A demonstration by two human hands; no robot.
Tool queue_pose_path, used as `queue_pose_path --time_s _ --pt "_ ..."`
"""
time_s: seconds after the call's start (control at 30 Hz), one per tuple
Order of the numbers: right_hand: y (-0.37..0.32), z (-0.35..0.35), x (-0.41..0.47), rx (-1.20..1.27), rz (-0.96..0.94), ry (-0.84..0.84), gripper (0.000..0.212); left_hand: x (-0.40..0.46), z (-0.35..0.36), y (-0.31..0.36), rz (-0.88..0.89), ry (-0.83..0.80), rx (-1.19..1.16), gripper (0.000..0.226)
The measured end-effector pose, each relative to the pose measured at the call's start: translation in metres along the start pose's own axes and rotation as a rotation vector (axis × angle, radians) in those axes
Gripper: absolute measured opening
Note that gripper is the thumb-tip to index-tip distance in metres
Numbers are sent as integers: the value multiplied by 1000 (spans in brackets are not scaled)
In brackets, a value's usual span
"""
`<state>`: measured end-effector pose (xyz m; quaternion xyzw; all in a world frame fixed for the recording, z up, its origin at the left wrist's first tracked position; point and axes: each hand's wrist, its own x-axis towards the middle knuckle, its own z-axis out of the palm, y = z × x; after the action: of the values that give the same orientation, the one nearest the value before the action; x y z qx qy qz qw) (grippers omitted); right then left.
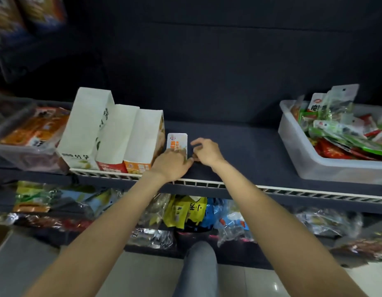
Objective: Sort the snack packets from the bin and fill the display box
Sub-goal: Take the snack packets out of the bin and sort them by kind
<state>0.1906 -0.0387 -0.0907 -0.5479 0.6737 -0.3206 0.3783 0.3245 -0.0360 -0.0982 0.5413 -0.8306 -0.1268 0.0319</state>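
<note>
A small white and orange snack packet [177, 142] lies flat on the dark shelf [239, 151], just right of three white display boxes [113, 133] that stand in a row. My left hand [172, 165] rests on the near end of the packet, its fingers over the lower edge. My right hand [206, 152] hovers just right of the packet with fingers loosely curled and nothing in it. A clear plastic bin [301, 155] full of green and red snack packets [344, 133] sits at the right end of the shelf.
A clear bin [25, 155] with orange packets stands at the shelf's left end. A white slotted rail [207, 183] runs along the shelf's front edge. More bagged snacks [185, 211] fill the lower shelf. My knee [199, 266] is below.
</note>
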Motion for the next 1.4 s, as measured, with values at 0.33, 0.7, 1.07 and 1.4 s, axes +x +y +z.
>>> queue_pose_path --time_s 0.33,0.7,1.07,1.4 --pt "2 -125 -36 -516 -390 278 19 25 -39 56 307 632 -255 27" --pt "113 -320 -12 -556 -222 458 22 157 -27 242 360 259 -382 62" --pt "123 -297 55 -434 -62 34 76 220 -7 273 123 346 -329 22" --pt "94 -294 9 -16 -354 497 77 169 -47 264 158 367 -1414 21"
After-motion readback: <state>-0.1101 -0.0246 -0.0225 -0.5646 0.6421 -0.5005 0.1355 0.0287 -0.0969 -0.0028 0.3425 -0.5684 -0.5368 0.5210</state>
